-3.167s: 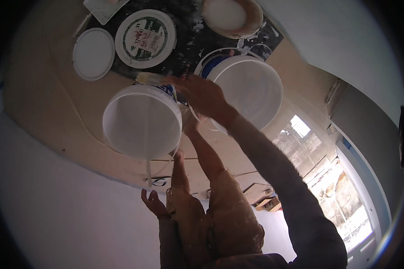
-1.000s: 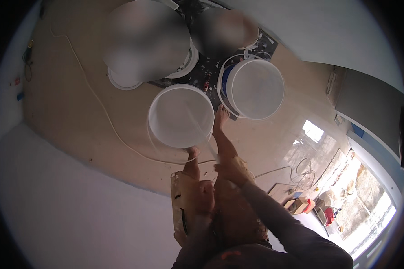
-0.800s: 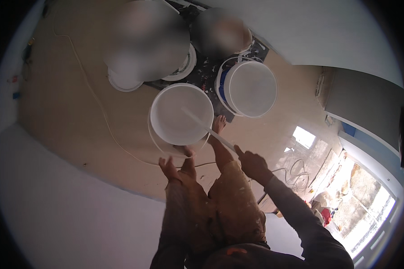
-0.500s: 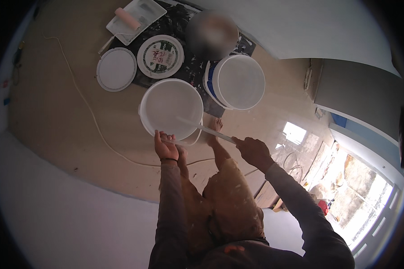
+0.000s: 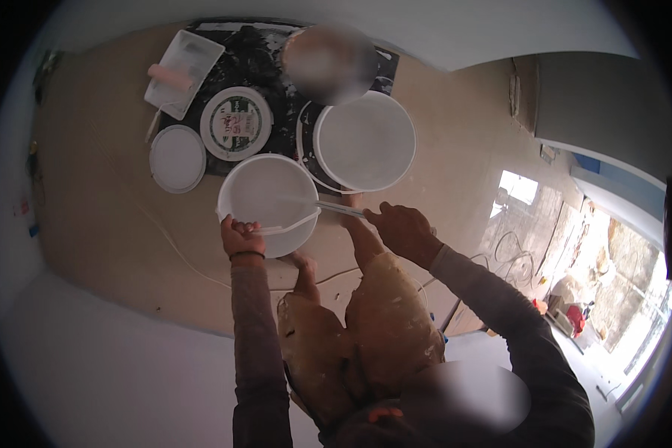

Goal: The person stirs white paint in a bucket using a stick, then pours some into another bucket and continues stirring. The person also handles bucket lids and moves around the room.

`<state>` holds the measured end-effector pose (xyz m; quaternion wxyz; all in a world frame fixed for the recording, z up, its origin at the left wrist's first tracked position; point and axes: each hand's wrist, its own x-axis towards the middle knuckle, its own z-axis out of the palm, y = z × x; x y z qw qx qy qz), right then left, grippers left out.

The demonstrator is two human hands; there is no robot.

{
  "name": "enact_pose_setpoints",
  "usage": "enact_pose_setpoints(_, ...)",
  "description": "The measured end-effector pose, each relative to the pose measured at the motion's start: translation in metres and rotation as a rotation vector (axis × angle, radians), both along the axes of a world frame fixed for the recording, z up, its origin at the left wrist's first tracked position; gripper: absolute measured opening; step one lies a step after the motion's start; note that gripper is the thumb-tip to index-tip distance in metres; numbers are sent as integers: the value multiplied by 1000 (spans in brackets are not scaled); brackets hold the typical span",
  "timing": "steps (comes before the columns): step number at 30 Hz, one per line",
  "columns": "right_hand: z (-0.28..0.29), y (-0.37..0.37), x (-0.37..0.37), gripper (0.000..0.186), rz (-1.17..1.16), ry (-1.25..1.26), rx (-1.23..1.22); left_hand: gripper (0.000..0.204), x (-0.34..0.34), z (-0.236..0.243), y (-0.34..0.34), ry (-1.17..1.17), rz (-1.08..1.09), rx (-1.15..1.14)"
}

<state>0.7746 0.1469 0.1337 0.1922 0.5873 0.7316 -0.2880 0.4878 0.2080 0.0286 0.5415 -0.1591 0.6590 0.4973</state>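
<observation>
A round white bucket [image 5: 302, 173] with pale, whitish contents stands in front of my feet. My left hand [image 5: 243, 237] is at its near-left rim, fingers closed round the white bail handle [image 5: 300, 221], which crosses the near part of the opening. My right hand [image 5: 405, 233] grips a long, thin, pale stick [image 5: 341, 209] from the right. The stick slants over the rim, and its far end is blurred inside the bucket; its full shape is hidden.
A second large white bucket [image 5: 366, 142] stands just beyond, on a dark, paint-spotted sheet [image 5: 265, 56]. Left of it are a printed round lid [image 5: 237, 124], a plain white lid [image 5: 178, 159] and a tray [image 5: 201, 56] with a pink paint roller [image 5: 170, 78]. A cable [image 5: 173, 243] crosses the floor.
My left fingers have closed round the handle, which has swung up from outside the near rim to across the opening. The stick stays in the bucket. The whole view has shifted.
</observation>
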Motion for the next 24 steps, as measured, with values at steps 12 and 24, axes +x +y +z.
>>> enact_pose_setpoints(12, 9, -18, 70, 33, -119, 76, -265, 18, -37, -20, 18, -39, -132, -73)
enact_pose_setpoints(24, 107, -128, 204, 41, -462, 24, -22, 35, -131, -42, -83, 358, -859, -141)
